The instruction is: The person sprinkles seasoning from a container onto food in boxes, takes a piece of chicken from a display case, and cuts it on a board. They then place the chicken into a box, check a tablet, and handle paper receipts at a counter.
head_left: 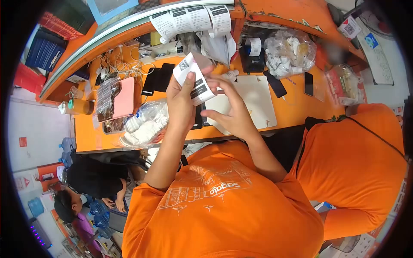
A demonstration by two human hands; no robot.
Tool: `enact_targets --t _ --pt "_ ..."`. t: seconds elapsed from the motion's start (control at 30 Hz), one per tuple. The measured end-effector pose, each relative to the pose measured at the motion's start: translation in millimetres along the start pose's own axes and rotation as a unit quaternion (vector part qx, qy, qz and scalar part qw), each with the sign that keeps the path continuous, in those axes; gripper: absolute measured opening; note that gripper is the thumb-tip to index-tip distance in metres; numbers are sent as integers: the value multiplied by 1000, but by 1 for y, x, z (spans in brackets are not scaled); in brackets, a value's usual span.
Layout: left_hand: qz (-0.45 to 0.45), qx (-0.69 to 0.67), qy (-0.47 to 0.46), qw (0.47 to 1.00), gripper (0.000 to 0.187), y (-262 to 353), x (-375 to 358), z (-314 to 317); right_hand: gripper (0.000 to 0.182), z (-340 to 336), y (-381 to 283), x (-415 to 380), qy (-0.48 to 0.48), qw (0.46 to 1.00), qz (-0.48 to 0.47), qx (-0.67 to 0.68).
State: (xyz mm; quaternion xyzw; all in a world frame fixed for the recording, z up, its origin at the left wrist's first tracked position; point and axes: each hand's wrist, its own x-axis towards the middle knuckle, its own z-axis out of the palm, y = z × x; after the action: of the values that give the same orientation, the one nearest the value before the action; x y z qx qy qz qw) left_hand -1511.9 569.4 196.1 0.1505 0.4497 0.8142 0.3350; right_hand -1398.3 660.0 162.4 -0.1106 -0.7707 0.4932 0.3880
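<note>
My left hand (pixel 180 103) is closed on a printed paper slip (pixel 200 88) with a QR code and black text bars, its thumb lying over the front. The slip is held up above the desk and bends back at its top. My right hand (pixel 235 112) is just to the right, thumb apart from the fingers, fingertips right at the slip's edge. Below that hand, a cream-coloured folder or flat packet (pixel 258 103) lies on the orange desk (pixel 297 112). A plastic bag with white contents (pixel 150 122) is beside my left forearm.
A strip of printed labels (pixel 191 20) hangs from the shelf edge. Behind the folder stand a black label printer (pixel 253 56) and a bag of crumpled paper (pixel 290 53). Phones (pixel 308 84), a pink case (pixel 124 98) and tangled cables lie around. A person in orange (pixel 357 159) is close on the right.
</note>
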Motion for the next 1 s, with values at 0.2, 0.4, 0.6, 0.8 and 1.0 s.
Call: enact_targets --t 0.2,0.4,0.6,0.8,1.0 --pt "49 -25 52 997 33 1 5 1 20 -9 19 -3 -236 924 280 113" --pt "53 -32 62 996 30 11 23 -3 20 -13 24 -7 -206 965 67 149" --pt "107 -7 80 991 32 33 46 -15 21 -21 11 -2 -317 855 305 276" --pt "112 17 60 992 33 42 49 -15 26 -25 14 2 -353 853 321 213" --pt "82 77 0 994 32 13 17 8 38 -10 5 46 -162 935 175 263"
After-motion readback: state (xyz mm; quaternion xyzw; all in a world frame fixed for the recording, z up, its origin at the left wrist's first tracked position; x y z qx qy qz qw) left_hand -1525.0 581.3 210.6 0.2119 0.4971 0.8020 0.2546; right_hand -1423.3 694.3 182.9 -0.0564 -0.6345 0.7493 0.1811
